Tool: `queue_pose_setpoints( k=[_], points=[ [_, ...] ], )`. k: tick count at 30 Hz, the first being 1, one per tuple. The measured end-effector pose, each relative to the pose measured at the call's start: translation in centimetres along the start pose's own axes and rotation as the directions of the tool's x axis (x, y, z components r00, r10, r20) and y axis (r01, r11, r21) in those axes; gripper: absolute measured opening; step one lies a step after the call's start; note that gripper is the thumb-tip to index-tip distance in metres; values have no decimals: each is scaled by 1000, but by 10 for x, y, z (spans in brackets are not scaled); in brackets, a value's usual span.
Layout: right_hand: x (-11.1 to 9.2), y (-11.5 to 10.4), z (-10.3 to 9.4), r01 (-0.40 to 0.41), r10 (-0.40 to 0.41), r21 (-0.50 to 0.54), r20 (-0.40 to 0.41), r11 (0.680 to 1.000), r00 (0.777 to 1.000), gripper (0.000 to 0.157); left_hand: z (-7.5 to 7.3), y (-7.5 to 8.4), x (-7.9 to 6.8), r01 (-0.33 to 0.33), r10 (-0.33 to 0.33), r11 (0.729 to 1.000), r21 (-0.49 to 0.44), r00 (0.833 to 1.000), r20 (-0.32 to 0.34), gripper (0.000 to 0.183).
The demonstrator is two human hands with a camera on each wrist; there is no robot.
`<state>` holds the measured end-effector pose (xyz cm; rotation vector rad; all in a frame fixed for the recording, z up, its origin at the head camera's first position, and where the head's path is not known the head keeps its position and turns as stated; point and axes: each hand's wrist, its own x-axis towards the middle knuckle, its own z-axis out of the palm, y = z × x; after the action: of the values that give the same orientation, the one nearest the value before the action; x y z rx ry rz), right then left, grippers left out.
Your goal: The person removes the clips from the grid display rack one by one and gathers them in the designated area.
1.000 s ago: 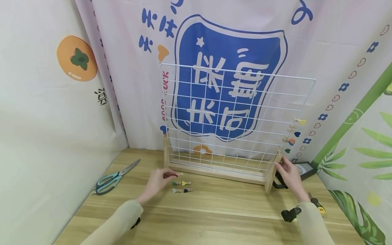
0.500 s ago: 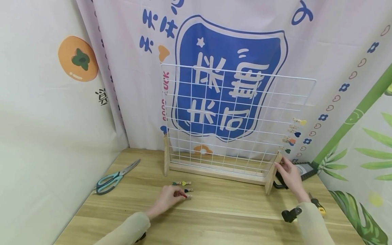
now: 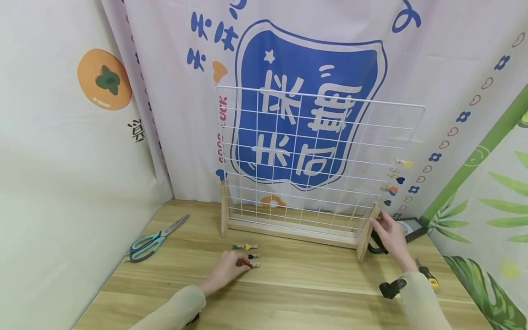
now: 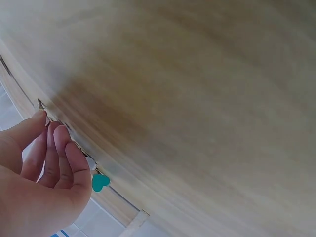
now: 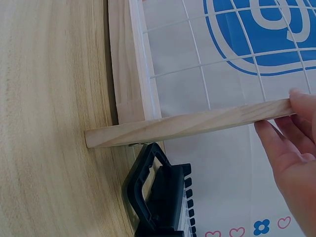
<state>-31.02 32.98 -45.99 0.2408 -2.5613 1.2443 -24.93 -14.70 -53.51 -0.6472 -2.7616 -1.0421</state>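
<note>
My left hand [image 3: 226, 270] is low over the table, pinching a small wooden clothespin [image 3: 255, 265] with a red heart between thumb and fingertips. Just behind it lie clothespins with a dark blue heart [image 3: 251, 256], a yellow heart [image 3: 248, 247] and a green heart [image 3: 235, 247]. In the left wrist view a teal heart [image 4: 100, 182] and part of a white one [image 4: 91, 163] show past the fingers. My right hand [image 3: 391, 234] grips the right wooden upright [image 5: 197, 121] of a stand that carries a white wire grid [image 3: 313, 137]. Heart clothespins [image 3: 389, 189] are clipped along the grid's right edge.
Teal-handled scissors [image 3: 150, 240] lie at the left on the wooden table [image 3: 305, 293]. A black case [image 5: 163, 187] with a handle stands behind the right upright. A yellow-and-black tool [image 3: 429, 278] lies by the right forearm. A printed curtain [image 3: 194, 128] hangs behind the grid.
The left hand has moved with the red-heart clothespin toward me and slightly right, from behind the other clothespins to in front of them. The white-heart clothespin is now hidden in the head view. The right hand stays put.
</note>
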Motion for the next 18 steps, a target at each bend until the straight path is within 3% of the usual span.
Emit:
queue_pose_setpoints(
  k=[10, 18],
  points=[
    [0, 0, 0, -5, 5, -2, 5, 1000, 1000, 62, -2, 0, 0, -4, 4, 1000, 10, 1000, 6, 7],
    [-1, -2, 0, -21, 21, -11, 13, 1000, 1000, 65, -17, 3, 6, 6, -8, 1000, -20, 994, -113, 7]
  ],
)
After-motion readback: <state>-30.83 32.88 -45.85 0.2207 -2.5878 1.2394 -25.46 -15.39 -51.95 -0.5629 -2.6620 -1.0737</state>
